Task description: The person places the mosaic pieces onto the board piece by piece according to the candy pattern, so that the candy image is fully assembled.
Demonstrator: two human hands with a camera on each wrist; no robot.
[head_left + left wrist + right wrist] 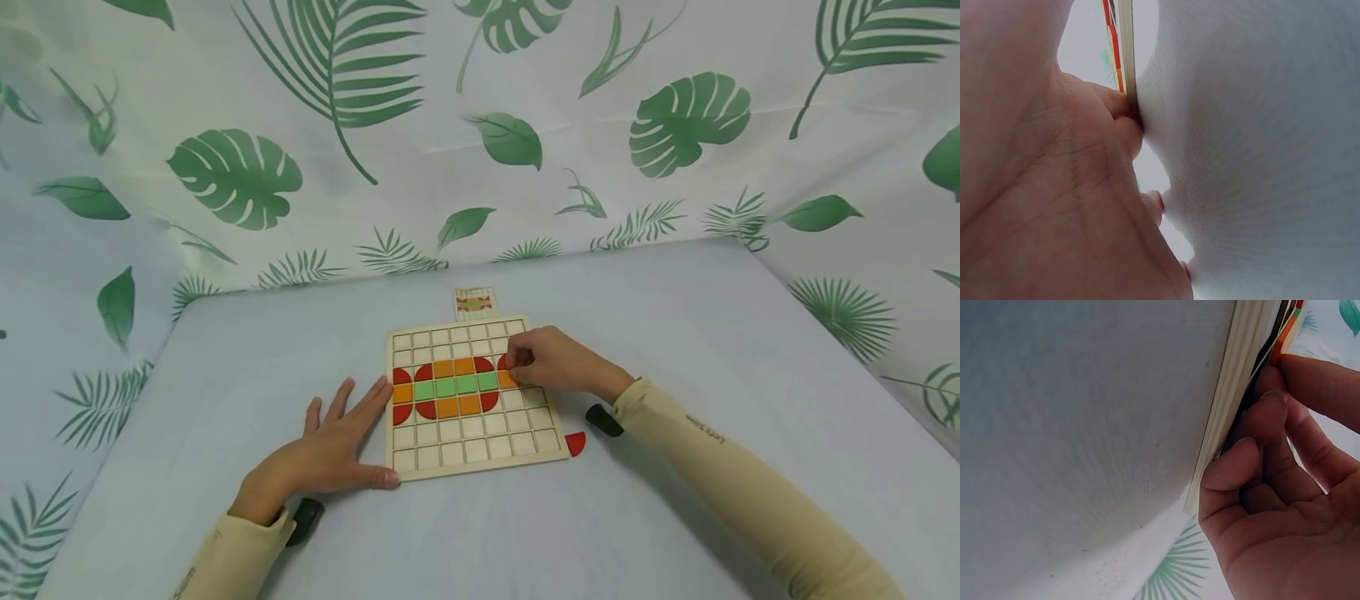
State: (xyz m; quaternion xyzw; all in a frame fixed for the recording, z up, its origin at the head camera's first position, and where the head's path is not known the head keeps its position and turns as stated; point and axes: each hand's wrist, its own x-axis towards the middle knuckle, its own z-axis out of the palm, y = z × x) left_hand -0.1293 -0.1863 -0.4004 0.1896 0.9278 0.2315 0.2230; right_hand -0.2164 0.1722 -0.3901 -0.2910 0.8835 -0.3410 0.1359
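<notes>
A square wooden grid board (450, 454) lies on the table. Red quarter-round, orange and green square tiles form a pattern across its middle rows. My left hand (326, 454) is spread at the board's left side, thumb at the near corner and a fingertip at the left edge. At the board's right side, my right hand (558, 358) has curled fingers and pinches an orange square tile (508, 379) at the end of the green row. That orange tile (1281, 344) shows at the fingertips in the right wrist view. Beside it, a red quarter-round tile (502, 362) is partly hidden by the fingers.
One loose red quarter-round tile (576, 443) lies by the board's near right corner. A small pattern card (476, 304) lies just beyond the far edge. A leaf-printed cloth (465, 183) hangs behind and beside the table. Dark wrist-worn devices (604, 420) sit under both wrists.
</notes>
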